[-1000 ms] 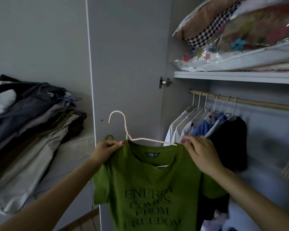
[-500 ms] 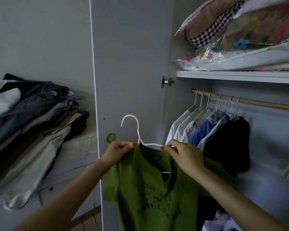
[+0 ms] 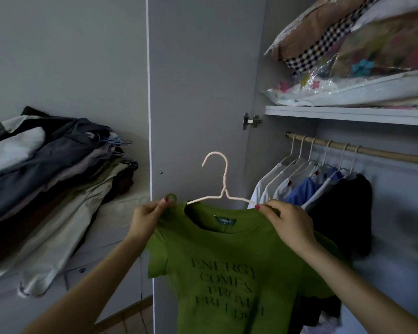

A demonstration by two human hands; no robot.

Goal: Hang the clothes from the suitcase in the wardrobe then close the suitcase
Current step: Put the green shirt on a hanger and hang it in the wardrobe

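A green T-shirt (image 3: 227, 261) with dark lettering hangs on a pale pink hanger (image 3: 223, 186), held up in front of the open wardrobe. My left hand (image 3: 147, 218) pinches the shirt's left shoulder. My right hand (image 3: 287, 222) pinches the right shoulder where the hanger's arm enters the neck opening. The hook stands upright, to the left of and below the wooden wardrobe rail (image 3: 372, 151). The suitcase is out of view.
Several shirts on white hangers (image 3: 319, 186) fill the rail's left end, with a black garment (image 3: 345, 213) beside them. The open wardrobe door (image 3: 203, 92) stands behind the hanger. Bagged bedding (image 3: 360, 56) lies on the shelf above. A heap of clothes (image 3: 46, 179) rests at the left.
The shirt's shoulders have been spread apart over the hanger again after being bunched. My right hand moved right along the collar to the shoulder. The hook now stands straighter.
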